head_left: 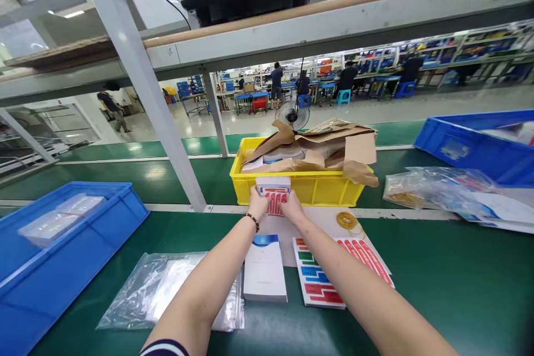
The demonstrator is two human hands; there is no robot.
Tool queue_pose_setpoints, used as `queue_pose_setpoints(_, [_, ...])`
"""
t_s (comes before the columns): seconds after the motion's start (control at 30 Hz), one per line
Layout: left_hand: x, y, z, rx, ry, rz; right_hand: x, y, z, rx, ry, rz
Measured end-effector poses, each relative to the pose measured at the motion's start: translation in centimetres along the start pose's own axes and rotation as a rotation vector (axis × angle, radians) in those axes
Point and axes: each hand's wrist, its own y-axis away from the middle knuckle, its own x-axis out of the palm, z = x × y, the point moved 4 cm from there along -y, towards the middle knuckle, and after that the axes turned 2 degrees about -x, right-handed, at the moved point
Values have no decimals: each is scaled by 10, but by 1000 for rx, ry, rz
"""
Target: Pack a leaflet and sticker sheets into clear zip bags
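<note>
We cannot read the fine print on the held stack point(276, 201) or the white booklets point(265, 273). The right forearm point(348, 272) hides part of the label sheets point(317, 275) from us, and the left forearm point(212, 272) covers some of the clear bags point(133, 295). Brown paper point(359, 150) conceals much inside the yellow bin point(325, 192). We see the left blue bin point(92, 250) and right blue bin point(479, 161) cut off by the frame's sides.

Sm. rect. stack point(273, 181), pale edge up top, red-&-wht printed sheet point(276, 199) on side facing wearer. Gripped b/w L hand point(258, 203) & R hand point(293, 207), 1 per side. Sits ctr., right by near wall of yellow bin point(321, 194); contact w/ bin unclear.
</note>
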Motion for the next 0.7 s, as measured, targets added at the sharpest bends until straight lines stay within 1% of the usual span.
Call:
queue_pose_setpoints(0.13, [3,4,-5,24,56,-30,3,1,3,-59,-125,-32])
queue_pose_setpoints(0.27, [2,6,-9,52,96,-38,-5,-1,5,-108,-236,-53])
queue_pose_setpoints(0.43, [-2,1,-10,27,131,-57,-15,-7,5,-83,-336,-86])
queue_pose_setpoints(0.6, [0,-2,-16,-14,194,-54,-7,-6,10,-48,-384,-95])
queue_pose_setpoints(0.7, [1,-1,-22,-41,216,-40,-3,-6,13,-57,-403,-112])
